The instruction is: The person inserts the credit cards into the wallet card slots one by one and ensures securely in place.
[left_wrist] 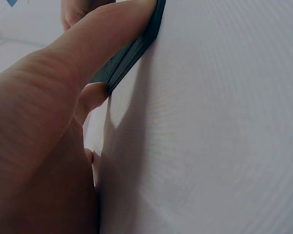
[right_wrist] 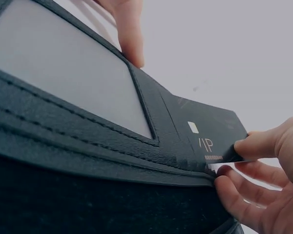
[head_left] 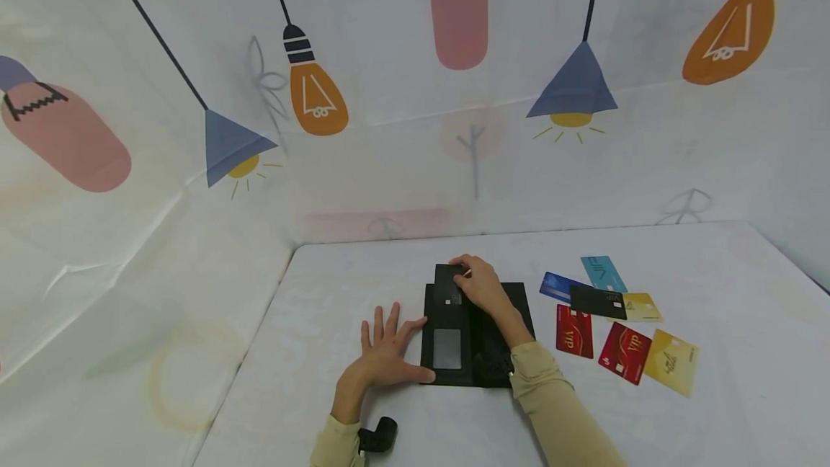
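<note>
A black wallet (head_left: 481, 334) lies spread open on the white table, a clear window (head_left: 447, 349) in its left half. My right hand (head_left: 483, 287) pinches a black VIP card (head_left: 447, 278) between thumb and fingers at the wallet's far edge. In the right wrist view the card (right_wrist: 212, 122) stands partly out of a slot, its chip and lettering showing. My left hand (head_left: 382, 359) has its fingers spread, with thumb and index finger touching the wallet's left edge. Seen from the left wrist, the thumb (left_wrist: 102, 39) lies along the wallet's edge (left_wrist: 132, 58).
Right of the wallet lie several loose cards: a blue card (head_left: 556, 285), a teal card (head_left: 604, 274), another black card (head_left: 597, 302), two red cards (head_left: 574, 331) and two gold ones (head_left: 672, 362). Some overlap. A patterned white sheet (head_left: 389, 164) hangs behind the table (head_left: 746, 294).
</note>
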`<state>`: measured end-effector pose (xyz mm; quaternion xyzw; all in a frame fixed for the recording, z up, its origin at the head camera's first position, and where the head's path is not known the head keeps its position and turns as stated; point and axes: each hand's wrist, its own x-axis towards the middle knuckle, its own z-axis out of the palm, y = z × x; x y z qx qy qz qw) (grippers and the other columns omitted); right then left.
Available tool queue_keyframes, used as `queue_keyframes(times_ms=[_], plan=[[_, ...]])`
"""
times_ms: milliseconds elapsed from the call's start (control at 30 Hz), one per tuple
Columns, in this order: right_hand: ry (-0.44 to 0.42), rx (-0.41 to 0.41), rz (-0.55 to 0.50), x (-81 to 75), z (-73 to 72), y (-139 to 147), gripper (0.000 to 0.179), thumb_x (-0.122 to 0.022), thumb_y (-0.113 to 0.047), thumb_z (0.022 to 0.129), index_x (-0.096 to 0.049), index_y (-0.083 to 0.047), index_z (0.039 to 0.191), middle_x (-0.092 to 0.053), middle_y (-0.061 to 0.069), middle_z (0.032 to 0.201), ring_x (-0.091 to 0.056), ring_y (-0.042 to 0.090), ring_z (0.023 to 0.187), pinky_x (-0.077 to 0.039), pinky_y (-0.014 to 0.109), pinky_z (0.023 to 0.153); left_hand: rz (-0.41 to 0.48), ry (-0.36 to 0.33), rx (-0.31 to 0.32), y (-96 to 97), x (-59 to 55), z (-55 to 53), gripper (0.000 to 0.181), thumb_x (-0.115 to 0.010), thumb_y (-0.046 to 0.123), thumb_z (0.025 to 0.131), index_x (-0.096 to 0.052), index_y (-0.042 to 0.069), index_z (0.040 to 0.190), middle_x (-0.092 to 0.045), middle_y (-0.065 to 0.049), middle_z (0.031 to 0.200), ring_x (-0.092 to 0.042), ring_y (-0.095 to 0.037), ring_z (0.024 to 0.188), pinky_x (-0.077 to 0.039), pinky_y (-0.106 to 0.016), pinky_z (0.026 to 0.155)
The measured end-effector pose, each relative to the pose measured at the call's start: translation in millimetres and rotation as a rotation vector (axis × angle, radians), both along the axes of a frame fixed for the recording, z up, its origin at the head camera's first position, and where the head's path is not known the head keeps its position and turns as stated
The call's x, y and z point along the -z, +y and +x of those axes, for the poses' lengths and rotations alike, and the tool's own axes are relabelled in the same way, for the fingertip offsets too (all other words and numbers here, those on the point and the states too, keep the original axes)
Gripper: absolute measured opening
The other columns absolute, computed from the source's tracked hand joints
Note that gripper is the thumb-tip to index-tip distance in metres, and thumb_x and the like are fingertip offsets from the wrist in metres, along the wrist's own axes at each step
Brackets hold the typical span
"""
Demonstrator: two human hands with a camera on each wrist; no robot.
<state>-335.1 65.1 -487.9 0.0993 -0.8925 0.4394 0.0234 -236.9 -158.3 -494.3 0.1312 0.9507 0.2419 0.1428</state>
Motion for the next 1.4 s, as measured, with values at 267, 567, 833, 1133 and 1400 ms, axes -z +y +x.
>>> queue_keyframes(times_ms=[267, 567, 833, 1133, 1400], plan=[[-0.023, -0.052, 0.002, -0.9, 0.9, 3, 0.031, -0.060, -0.005, 0.094, -0.064, -0.005, 0.125, -0.061, 0.018, 0.118, -0.060, 0.035, 0.109, -0.050, 0.053, 0.093, 0.003, 0.010, -0.002, -0.2, -0.3, 0.4, 0.091, -0.080, 0.058, 0.071, -0.042, 0.030, 0.149, -0.001, -0.020, 0.165, 0.015, -0.046, 0.148, 0.012, -0.068, 0.112], [-0.018, -0.089, 0.009, -2.6, 3.7, 7, 0.030, -0.061, -0.005, 0.094, -0.064, -0.003, 0.124, -0.062, 0.018, 0.120, -0.060, 0.035, 0.109, -0.050, 0.053, 0.093, 0.004, 0.007, 0.002, 0.5, -1.8, 1.0, 0.091, -0.080, 0.057, 0.071, -0.042, 0.030, 0.149, -0.001, -0.020, 0.165, 0.016, -0.046, 0.148, 0.012, -0.068, 0.112], [0.016, -0.182, 0.105, 2.6, 1.9, 8, 0.026, -0.065, -0.005, 0.090, -0.068, -0.002, 0.117, -0.061, 0.015, 0.108, -0.060, 0.030, 0.098, -0.051, 0.048, 0.087, 0.010, 0.004, 0.003, -0.9, 1.4, -0.2, 0.091, -0.080, 0.059, 0.071, -0.042, 0.031, 0.149, -0.001, -0.020, 0.165, 0.016, -0.046, 0.148, 0.013, -0.068, 0.112], [-0.007, -0.211, 0.096, 2.0, 5.7, 11, 0.026, -0.066, -0.005, 0.090, -0.068, 0.000, 0.115, -0.060, 0.016, 0.113, -0.060, 0.035, 0.107, -0.049, 0.051, 0.093, 0.023, 0.029, 0.007, -4.0, 18.8, -5.0, 0.094, -0.078, 0.063, 0.069, -0.039, 0.034, 0.150, 0.004, -0.017, 0.166, 0.023, -0.042, 0.147, 0.020, -0.065, 0.110], [-0.026, -0.210, 0.085, 1.1, 10.0, 12, 0.025, -0.068, -0.007, 0.088, -0.070, -0.002, 0.113, -0.059, 0.015, 0.117, -0.058, 0.032, 0.106, -0.047, 0.051, 0.095, 0.027, 0.032, 0.016, -4.0, 13.1, -2.3, 0.093, -0.079, 0.061, 0.070, -0.039, 0.034, 0.150, 0.003, -0.018, 0.165, 0.021, -0.043, 0.147, 0.018, -0.066, 0.110]])
